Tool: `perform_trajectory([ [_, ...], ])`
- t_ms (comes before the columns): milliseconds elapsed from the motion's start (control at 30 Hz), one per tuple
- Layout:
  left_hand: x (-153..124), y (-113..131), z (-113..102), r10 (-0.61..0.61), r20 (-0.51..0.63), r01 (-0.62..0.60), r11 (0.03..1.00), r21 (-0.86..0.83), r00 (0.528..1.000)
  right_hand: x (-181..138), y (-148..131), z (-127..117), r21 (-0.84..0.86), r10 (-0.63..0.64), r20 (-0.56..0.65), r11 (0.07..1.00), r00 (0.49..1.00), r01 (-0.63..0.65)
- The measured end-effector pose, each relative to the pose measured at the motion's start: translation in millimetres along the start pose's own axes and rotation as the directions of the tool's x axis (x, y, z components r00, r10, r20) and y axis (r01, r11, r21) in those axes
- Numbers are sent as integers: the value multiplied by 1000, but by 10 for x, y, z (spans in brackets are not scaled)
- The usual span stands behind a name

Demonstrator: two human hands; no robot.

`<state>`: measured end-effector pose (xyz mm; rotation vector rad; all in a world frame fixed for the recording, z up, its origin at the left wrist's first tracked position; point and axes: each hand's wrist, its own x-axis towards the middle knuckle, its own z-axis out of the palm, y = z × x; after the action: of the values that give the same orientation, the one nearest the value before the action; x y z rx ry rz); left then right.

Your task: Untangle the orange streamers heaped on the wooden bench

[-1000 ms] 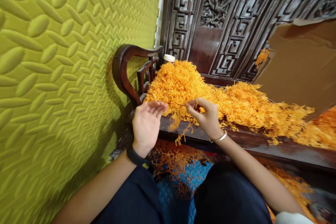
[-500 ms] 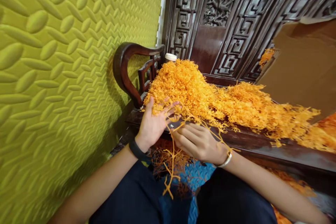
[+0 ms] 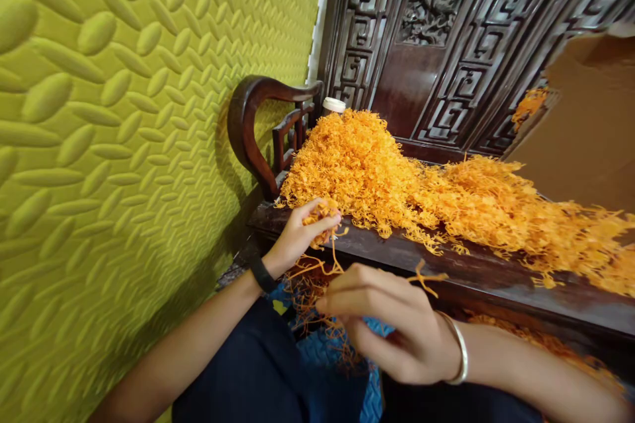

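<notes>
My left hand [image 3: 297, 231] is closed around a small bunch of orange branched strands [image 3: 325, 215], in front of the large pile. Thin strands dangle from this bunch toward my right hand [image 3: 387, 317], which is lower and nearer to me. Its fingers are bent toward the thumb. A forked orange strand [image 3: 425, 277] sticks out behind its knuckles; where it runs behind the fingers is hidden. The heap of orange branched pieces [image 3: 357, 165] lies along the dark wooden bench [image 3: 367, 238].
A curved wooden armrest [image 3: 243, 125] stands at the bench's left end, against a yellow padded wall [image 3: 124, 145]. Behind the heap are a white-lidded container [image 3: 334, 106], carved wooden panels [image 3: 411, 86] and a cardboard sheet [image 3: 595, 119]. Darker strands [image 3: 307, 291] lie below, above blue matting.
My left hand has gone from spread fingers to closed around the bunch. My right hand has moved down toward me and away from the left. The long strand hanging between them no longer shows.
</notes>
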<state>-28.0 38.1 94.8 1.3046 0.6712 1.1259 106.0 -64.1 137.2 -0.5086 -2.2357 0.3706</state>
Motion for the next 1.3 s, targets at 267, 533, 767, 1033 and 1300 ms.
perform_trajectory([
  [267, -31, -83, -113, 5, 158, -81, 877, 474, 987, -52, 415, -37, 305, 579, -325, 812, 747, -497],
  [533, -45, -48, -76, -73, 351, -126, 849, 513, 934, -137, 859, -105, 274, 704, 74, 667, 706, -693],
  [767, -23, -10, -142, -299, 470, 49, 880, 472, 831, -115, 816, -211, 394, 633, 371, 555, 679, -733],
  [1033, -93, 55, -122, -323, 565, 68, 903, 425, 759, -178, 811, -320, 518, 520, 544, 409, 658, -751],
  [1300, -139, 158, -66, -317, 642, 88, 928, 363, 698, -269, 833, -332, 647, 372, 604, 286, 705, -706],
])
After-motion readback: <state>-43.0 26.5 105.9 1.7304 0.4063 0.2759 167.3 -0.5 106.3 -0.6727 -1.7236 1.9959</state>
